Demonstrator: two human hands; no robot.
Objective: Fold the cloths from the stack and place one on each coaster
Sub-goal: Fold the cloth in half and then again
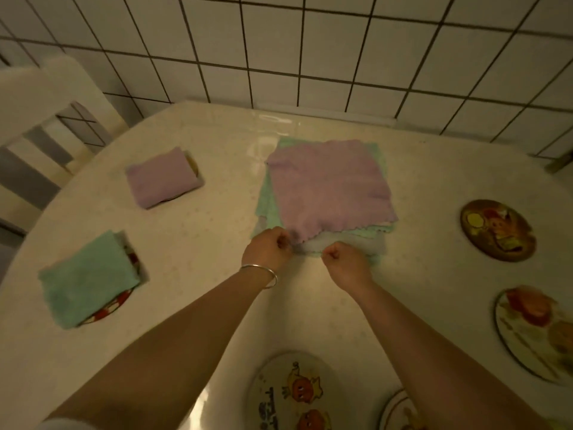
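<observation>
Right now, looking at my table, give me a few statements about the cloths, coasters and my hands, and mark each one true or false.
1. A purple cloth tops the stack. True.
2. Both hands rest on the folded green cloth. False: the left hand and right hand pinch at the stack's near edge.
3. A folded purple cloth covers a coaster at far left. True.
4. Every coaster has a cloth. False: the dark round coaster on the right is bare.
5. The bracelet is on the right wrist. False: the left.
</observation>
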